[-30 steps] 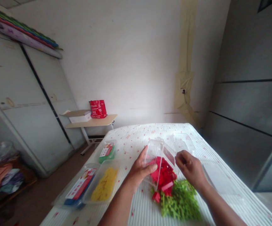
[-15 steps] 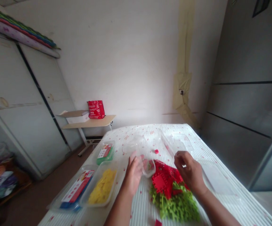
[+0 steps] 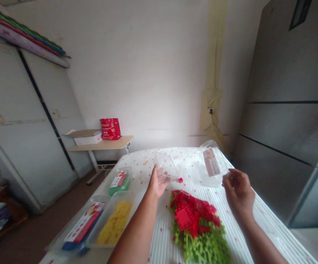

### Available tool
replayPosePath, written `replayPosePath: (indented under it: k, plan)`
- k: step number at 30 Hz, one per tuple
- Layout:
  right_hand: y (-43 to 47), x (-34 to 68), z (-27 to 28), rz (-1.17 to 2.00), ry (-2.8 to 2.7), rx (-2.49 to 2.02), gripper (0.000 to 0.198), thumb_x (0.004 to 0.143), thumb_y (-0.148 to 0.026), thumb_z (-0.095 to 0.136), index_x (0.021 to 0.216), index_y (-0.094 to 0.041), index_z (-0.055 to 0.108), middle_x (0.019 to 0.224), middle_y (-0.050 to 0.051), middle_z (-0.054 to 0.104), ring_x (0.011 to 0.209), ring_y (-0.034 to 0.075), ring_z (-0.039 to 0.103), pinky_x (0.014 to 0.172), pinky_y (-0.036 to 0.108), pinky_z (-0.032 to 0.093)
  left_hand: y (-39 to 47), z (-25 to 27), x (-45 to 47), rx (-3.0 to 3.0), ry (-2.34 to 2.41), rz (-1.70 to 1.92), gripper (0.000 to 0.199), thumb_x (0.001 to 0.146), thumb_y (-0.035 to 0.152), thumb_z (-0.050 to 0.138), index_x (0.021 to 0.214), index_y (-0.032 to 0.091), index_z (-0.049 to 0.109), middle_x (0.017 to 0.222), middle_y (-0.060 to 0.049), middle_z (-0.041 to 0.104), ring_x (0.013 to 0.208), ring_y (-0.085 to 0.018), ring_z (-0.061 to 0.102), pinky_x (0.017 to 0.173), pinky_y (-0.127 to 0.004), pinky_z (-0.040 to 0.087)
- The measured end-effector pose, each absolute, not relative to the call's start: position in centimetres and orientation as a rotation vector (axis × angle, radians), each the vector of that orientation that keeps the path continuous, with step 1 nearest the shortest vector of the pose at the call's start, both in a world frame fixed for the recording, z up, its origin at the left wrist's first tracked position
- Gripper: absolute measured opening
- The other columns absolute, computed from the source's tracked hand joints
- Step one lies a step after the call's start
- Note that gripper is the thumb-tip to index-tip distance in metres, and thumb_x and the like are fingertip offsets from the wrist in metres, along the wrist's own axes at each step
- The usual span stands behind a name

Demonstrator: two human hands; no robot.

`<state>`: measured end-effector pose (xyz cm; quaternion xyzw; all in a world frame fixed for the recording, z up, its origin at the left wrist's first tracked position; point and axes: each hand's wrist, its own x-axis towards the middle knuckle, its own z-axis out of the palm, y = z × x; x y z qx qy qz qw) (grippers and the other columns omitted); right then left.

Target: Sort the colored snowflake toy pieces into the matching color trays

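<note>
My left hand (image 3: 159, 182) grips a clear plastic box (image 3: 165, 163), tilted above the middle of the table. Its thumb is up, and its other fingers show through the see-through plastic. On the right, my right hand (image 3: 238, 190) pinches the near edge of a clear lid (image 3: 203, 172) that bears a printed label (image 3: 211, 162). Between my forearms lies a heap of red interlocking pieces (image 3: 186, 212) on top of green interlocking pieces (image 3: 207, 244). Just beyond the heap, a small red block (image 3: 181, 180) shows beside the box.
At the left of the table (image 3: 159, 238) are a box of yellow pieces (image 3: 116, 222), a labelled box with blue contents (image 3: 84, 227) and a labelled green one (image 3: 119, 181). Behind stands a side table (image 3: 103, 144) with a red bag (image 3: 110, 129). A grey refrigerator (image 3: 288, 121) borders the right.
My right hand has moved right with the lid, whose labelled face now shows. The clear box in my left hand has tipped and moved away from the red pieces. The view has shifted slightly.
</note>
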<state>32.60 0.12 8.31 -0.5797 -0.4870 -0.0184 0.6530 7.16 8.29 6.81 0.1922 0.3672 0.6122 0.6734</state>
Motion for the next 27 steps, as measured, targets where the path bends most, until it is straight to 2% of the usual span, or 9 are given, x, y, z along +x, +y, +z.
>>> replayPosePath:
  k: [6,9,13,18,24,27]
  plan:
    - [0.4,33.7,8.1,-0.029,-1.048,-1.3,0.032,0.076,-0.041,0.057,0.1,-0.018,0.055,0.077,0.002,0.061,0.058,0.014,0.061,0.058,0.026,0.048,12.9,5.9,9.6,0.452,0.954,1.301,0.052,0.082,0.059,0.04,0.093,0.011,0.053,0.071,-0.008,0.061,0.063,-0.017,0.063,0.063,-0.032,0.053]
    - [0.2,34.1,8.5,-0.035,-1.001,-1.309,0.033,0.076,-0.041,0.058,0.1,-0.018,0.056,0.075,0.002,0.061,0.057,0.014,0.06,0.058,0.027,0.048,14.4,5.1,10.9,0.508,1.042,1.281,0.047,0.082,0.056,0.044,0.088,0.01,0.055,0.065,-0.007,0.061,0.059,-0.016,0.062,0.061,-0.03,0.053]
    - [0.0,35.0,8.7,-0.012,-0.94,-1.3,0.035,0.074,-0.041,0.06,0.101,-0.018,0.056,0.076,0.002,0.061,0.058,0.014,0.06,0.059,0.027,0.048,15.3,3.3,11.8,0.603,1.222,1.352,0.035,0.081,0.039,0.055,0.102,0.011,0.053,0.059,0.001,0.055,0.048,-0.011,0.057,0.055,-0.025,0.05]
    - [0.0,35.7,8.7,0.004,-0.887,-1.258,0.038,0.072,-0.041,0.063,0.102,-0.018,0.057,0.076,0.001,0.06,0.057,0.014,0.059,0.058,0.027,0.048,14.5,2.0,11.3,0.745,1.318,1.384,0.052,0.085,0.037,0.048,0.13,0.018,0.029,0.07,0.001,0.058,0.054,-0.011,0.062,0.062,-0.027,0.052]
    - [0.1,35.3,8.8,0.042,-0.89,-1.27,0.037,0.071,-0.04,0.064,0.101,-0.018,0.058,0.075,0.002,0.061,0.059,0.014,0.059,0.057,0.027,0.049,13.2,1.8,11.4,0.999,1.356,1.26,0.07,0.076,0.012,0.05,0.137,0.022,0.016,0.098,-0.006,0.061,0.08,-0.011,0.066,0.076,-0.024,0.05]
    - [0.2,35.2,8.6,0.053,-0.908,-1.263,0.037,0.071,-0.04,0.063,0.1,-0.017,0.058,0.075,0.003,0.062,0.06,0.015,0.06,0.057,0.027,0.049,13.1,1.6,11.9,1.15,1.485,1.175,0.086,0.07,0.01,0.058,0.14,0.02,0.009,0.106,-0.009,0.059,0.086,-0.015,0.065,0.077,-0.025,0.049]
